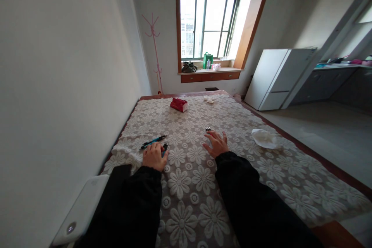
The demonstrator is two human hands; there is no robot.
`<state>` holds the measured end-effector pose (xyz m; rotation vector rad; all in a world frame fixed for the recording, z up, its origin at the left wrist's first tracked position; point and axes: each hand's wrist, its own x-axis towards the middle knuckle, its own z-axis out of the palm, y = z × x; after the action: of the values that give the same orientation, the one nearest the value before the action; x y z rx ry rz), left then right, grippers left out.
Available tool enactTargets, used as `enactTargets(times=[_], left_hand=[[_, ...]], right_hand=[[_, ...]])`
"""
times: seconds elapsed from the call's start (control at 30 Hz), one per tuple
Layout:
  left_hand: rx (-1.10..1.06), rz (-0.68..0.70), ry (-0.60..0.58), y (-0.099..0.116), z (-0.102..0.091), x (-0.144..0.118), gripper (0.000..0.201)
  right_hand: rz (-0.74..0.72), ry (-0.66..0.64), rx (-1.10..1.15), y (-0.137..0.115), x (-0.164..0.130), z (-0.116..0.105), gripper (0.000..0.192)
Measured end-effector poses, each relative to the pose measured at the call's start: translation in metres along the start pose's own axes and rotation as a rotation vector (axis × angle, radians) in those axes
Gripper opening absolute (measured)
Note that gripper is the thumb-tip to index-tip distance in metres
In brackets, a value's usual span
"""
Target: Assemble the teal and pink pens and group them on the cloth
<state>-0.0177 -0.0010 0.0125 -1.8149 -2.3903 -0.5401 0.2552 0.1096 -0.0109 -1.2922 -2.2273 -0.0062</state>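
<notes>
My left hand rests low over the flowered tablecloth, its fingers curled. A blue-and-black pen pokes out between its thumb and forefinger; the rest of that pen is hidden by the hand. Just beyond the knuckles lie blue-and-black pens, side by side and slanting. Fingers spread, my right hand is palm down on or just above the cloth. Right at its fingertips are several small dark pieces with silvery ends, too small to name and partly covered by the fingers.
A red tissue pack and a crumpled white tissue lie toward the far end. White sheet-like material is at the right. A white device stands by the left wall. Beyond the table are a coat rack and a fridge.
</notes>
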Motion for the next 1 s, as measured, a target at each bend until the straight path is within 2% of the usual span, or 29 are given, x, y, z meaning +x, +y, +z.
enactTargets(times=[0.1, 0.17, 0.23, 0.3, 0.47, 0.57, 0.63, 0.7, 0.77, 0.87, 1.0], left_hand=[[-0.045, 0.023, 0.023, -0.001, -0.001, 0.001, 0.015], [-0.129, 0.062, 0.083, -0.002, 0.000, 0.002, 0.015], [-0.285, 0.103, 0.134, 0.000, 0.002, 0.002, 0.015], [-0.524, 0.091, 0.130, 0.004, 0.004, 0.002, 0.019], [-1.275, 0.013, -0.051, 0.021, 0.008, -0.004, 0.043], [-1.493, 0.003, -0.224, 0.029, 0.008, -0.009, 0.037], [-1.504, -0.010, -0.331, 0.031, 0.008, -0.012, 0.034], [-1.403, -0.005, -0.358, 0.031, 0.011, -0.013, 0.031], [-1.216, 0.016, -0.297, 0.030, 0.014, -0.013, 0.025], [-0.954, 0.079, -0.206, 0.026, 0.017, -0.012, 0.019], [-0.756, 0.169, -0.207, 0.022, 0.019, -0.012, 0.016]], right_hand=[[-0.133, 0.120, 0.047, -0.010, 0.001, -0.006, 0.029], [-0.213, 0.177, 0.110, -0.018, 0.001, -0.011, 0.025], [-0.279, 0.192, 0.194, -0.026, 0.000, -0.015, 0.020], [-0.334, 0.147, 0.288, -0.034, -0.002, -0.016, 0.015], [-0.408, -0.075, 0.463, -0.055, -0.010, -0.013, 0.022], [-0.380, -0.135, 0.475, -0.065, -0.015, -0.011, 0.040], [-0.358, -0.170, 0.439, -0.068, -0.016, -0.010, 0.034], [-0.343, -0.218, 0.384, -0.067, -0.016, -0.010, 0.019], [-0.328, -0.264, 0.313, -0.064, -0.014, -0.009, 0.014], [-0.263, -0.333, 0.207, -0.060, -0.012, -0.009, 0.018], [-0.181, -0.456, 0.113, -0.058, -0.011, -0.011, 0.024]])
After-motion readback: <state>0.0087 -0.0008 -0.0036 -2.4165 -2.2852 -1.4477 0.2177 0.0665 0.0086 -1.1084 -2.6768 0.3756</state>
